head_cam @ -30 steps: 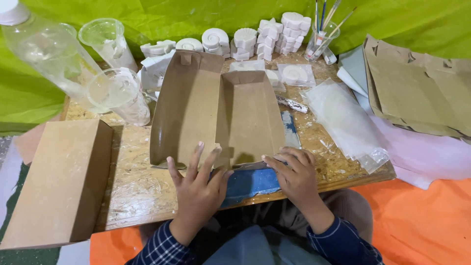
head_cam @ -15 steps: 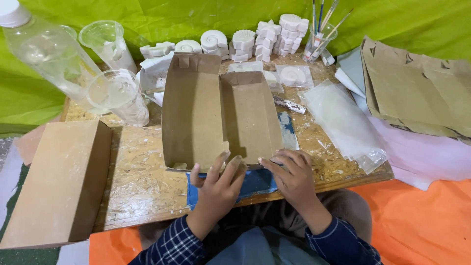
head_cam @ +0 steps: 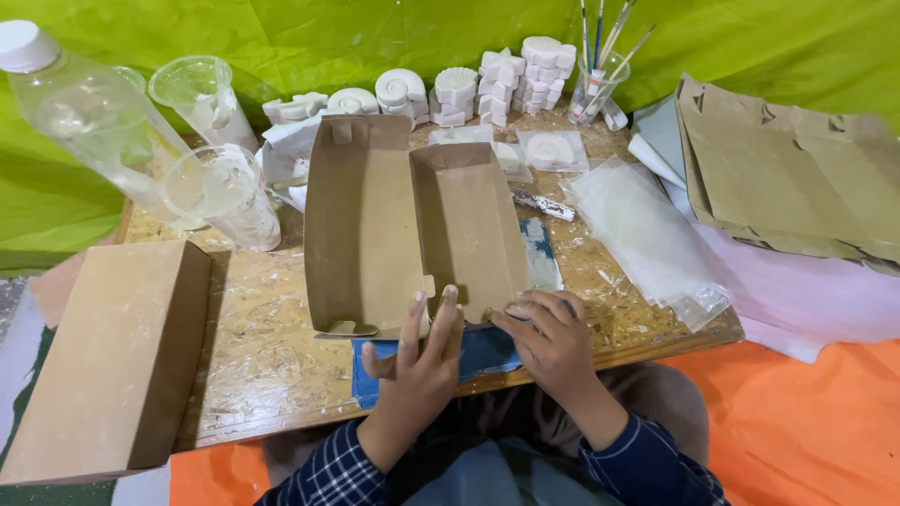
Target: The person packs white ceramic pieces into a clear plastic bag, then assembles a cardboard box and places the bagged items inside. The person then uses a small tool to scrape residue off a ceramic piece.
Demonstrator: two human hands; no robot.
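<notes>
Green cloth backs the whole scene, with a chipboard table point(head_cam: 262, 347) in front of it, pretty cluttered. Going left to right: a closed brown cardboard box point(head_cam: 108, 361) hangs off the table's left edge, then a clear plastic bottle point(head_cam: 80, 112) and 2 clear cups point(head_cam: 220, 192) near the back left corner. White plaster shell casts point(head_cam: 450, 89) line the back edge, with a jar of paintbrushes point(head_cam: 595, 84) further right. Clear plastic bags point(head_cam: 647, 234) and a stack of flat brown cardboard blanks point(head_cam: 787, 173) sit at the right edge.

Dead centre, at the front edge, is the open cardboard box point(head_cam: 412, 230), lid flap laid out to the left, tray to the right. Left hand point(head_cam: 417, 370) lies flat, fingers spread, pressing on the near end of the box, gripping nothing. Right hand point(head_cam: 553, 337) has its fingers curled onto the tray's near corner; looks like a light pinch on the card, but I can't tell for sure.

My read: it's the box-forming step, near-end flaps getting folded. Next move probably needs that near wall tucked in while the other hand keeps the box steady.
</notes>
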